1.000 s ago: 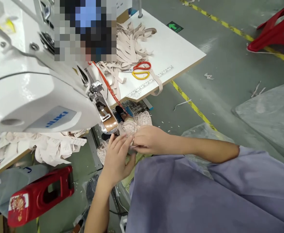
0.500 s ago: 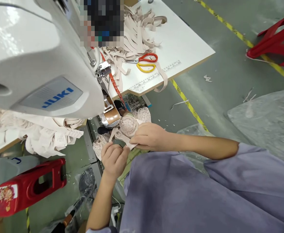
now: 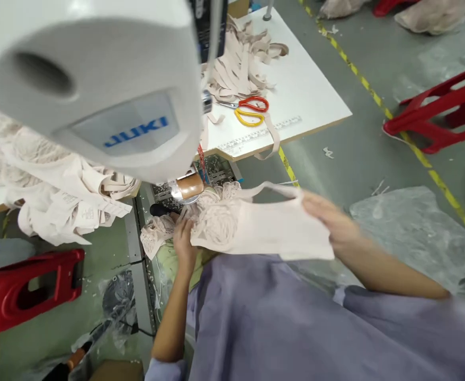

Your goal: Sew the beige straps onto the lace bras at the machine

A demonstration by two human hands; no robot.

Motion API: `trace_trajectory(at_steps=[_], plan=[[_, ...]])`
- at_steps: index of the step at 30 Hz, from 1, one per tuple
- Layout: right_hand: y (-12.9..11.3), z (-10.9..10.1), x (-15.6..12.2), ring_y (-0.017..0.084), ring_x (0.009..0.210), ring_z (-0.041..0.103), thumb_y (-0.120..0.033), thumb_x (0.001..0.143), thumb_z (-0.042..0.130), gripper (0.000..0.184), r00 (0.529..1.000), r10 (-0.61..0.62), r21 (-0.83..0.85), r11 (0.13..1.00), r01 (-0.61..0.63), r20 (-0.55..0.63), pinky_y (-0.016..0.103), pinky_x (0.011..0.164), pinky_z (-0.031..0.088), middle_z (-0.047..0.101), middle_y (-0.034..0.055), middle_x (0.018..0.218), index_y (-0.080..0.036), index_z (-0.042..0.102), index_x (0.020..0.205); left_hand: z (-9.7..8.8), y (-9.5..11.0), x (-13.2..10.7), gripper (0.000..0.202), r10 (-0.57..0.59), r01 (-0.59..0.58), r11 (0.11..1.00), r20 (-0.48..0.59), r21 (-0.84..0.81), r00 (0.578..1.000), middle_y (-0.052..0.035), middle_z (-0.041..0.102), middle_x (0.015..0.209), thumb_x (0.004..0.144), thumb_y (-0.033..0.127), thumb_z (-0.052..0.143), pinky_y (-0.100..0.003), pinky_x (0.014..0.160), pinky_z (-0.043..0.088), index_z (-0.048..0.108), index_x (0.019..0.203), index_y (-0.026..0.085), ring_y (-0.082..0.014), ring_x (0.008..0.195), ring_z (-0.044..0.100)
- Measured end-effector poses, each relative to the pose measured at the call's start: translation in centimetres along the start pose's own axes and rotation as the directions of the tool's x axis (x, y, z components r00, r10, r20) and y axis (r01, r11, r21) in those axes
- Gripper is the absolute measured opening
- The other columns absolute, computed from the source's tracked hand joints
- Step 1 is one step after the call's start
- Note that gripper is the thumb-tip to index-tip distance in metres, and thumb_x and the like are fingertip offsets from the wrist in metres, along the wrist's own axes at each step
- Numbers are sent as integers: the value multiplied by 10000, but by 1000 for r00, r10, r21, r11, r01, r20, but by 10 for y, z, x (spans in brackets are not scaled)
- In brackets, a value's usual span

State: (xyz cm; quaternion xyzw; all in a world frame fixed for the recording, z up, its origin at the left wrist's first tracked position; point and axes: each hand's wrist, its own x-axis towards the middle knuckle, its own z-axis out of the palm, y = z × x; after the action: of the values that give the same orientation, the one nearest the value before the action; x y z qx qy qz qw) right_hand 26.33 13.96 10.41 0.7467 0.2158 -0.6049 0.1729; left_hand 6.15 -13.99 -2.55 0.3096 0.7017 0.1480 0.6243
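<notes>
A pale pink lace garment (image 3: 252, 225) is stretched out between my two hands, just below the head of a white sewing machine (image 3: 97, 79). My left hand (image 3: 182, 241) grips the lace end of the garment near the machine's brown cylinder arm (image 3: 188, 186); its fingers are partly hidden under the cloth. My right hand (image 3: 330, 222) is closed on the garment's plain end and a thin strap, held out to the right, and is blurred by motion.
A white table (image 3: 315, 100) carries a heap of beige strips (image 3: 236, 69), red and yellow scissors (image 3: 248, 110) and a printed ruler. More pink garments (image 3: 57, 185) hang at the left. Red plastic stools (image 3: 26, 286) stand left and right. Clear plastic sheet (image 3: 415, 233) lies on the floor.
My right hand has swung out to the right, pulling the garment open and flat. My left hand stayed near the machine. The camera moved closer under the machine head.
</notes>
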Motion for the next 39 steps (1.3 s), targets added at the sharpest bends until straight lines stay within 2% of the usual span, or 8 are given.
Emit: trace_trajectory(at_steps=[4, 7, 14, 23, 27, 30, 35, 39], plan=[[46, -68, 58, 189, 696, 589, -535, 938, 474, 443, 956, 10, -311, 944, -106, -294, 364, 662, 462, 672, 183, 987, -160, 594, 1140, -5, 6, 5, 410, 38, -44, 991, 52, 129, 998, -187, 498, 1497, 956, 243, 503, -572, 1201, 237, 583, 1351, 170, -320, 1488, 312], [92, -74, 97, 320, 859, 624, -445, 882, 574, 388, 980, -13, -751, 645, -142, -197, 481, 759, 449, 658, 296, 986, -99, 629, 1051, -14, -1, 8, 558, -136, 66, 965, 267, 255, 954, -156, 455, 1539, 890, 415, 640, -505, 1189, 292, 545, 1398, 205, -315, 1462, 349], [125, 34, 110, 332, 1294, 522, -425, 906, 542, 471, 954, -220, -714, 632, 300, 206, 486, 1078, 419, 593, 215, 1326, -153, 577, 1288, -87, -93, 0, 390, -737, 646, 551, -54, 528, 673, -160, 640, 1186, 1009, 406, 477, -483, 929, 514, 592, 1226, 103, -266, 1076, 632], [121, 236, 102, 344, 1353, 465, -466, 842, 683, 701, 478, -221, -236, 650, 722, 850, 467, 1092, 404, 487, 203, 1484, -137, 499, 1433, -83, -46, -81, 359, -694, 546, 663, 149, 511, 704, -97, 683, 812, 978, 415, 478, -314, 768, 456, 651, 793, 160, -220, 836, 657], [149, 274, 92, 276, 1024, 626, -380, 800, 737, 414, 223, -111, -118, 584, 803, 968, 364, 884, 479, 701, 129, 1119, -164, 694, 1151, -85, -25, -115, 412, -666, 570, 724, 177, 388, 725, -65, 658, 695, 946, 466, 478, -277, 683, 437, 623, 691, 176, -192, 706, 619], [160, 275, 77, 207, 847, 627, -245, 854, 663, 189, 156, -100, -67, 593, 802, 983, 293, 751, 459, 707, 67, 960, -201, 731, 1025, -93, -33, -115, 404, -681, 635, 713, 79, 297, 728, -97, 696, 841, 957, 452, 424, -301, 770, 474, 662, 814, 159, -214, 846, 639], [156, 250, 58, 221, 1054, 618, -315, 923, 615, 334, 174, -156, -31, 652, 758, 972, 316, 883, 465, 663, 84, 1184, -255, 664, 1248, -107, -44, -96, 416, -665, 655, 746, 148, 117, 732, -56, 678, 713, 838, 542, 595, -289, 674, 506, 686, 766, 142, -213, 721, 643], [159, 231, 82, 246, 1165, 593, -475, 902, 634, 596, 516, -80, -196, 867, 459, 853, 366, 956, 495, 571, 141, 1365, -201, 500, 1414, -136, -13, -92, 539, -638, 639, 769, 94, 19, 764, -62, 701, 756, 937, 577, 426, -289, 685, 516, 711, 854, 126, -211, 735, 647]])
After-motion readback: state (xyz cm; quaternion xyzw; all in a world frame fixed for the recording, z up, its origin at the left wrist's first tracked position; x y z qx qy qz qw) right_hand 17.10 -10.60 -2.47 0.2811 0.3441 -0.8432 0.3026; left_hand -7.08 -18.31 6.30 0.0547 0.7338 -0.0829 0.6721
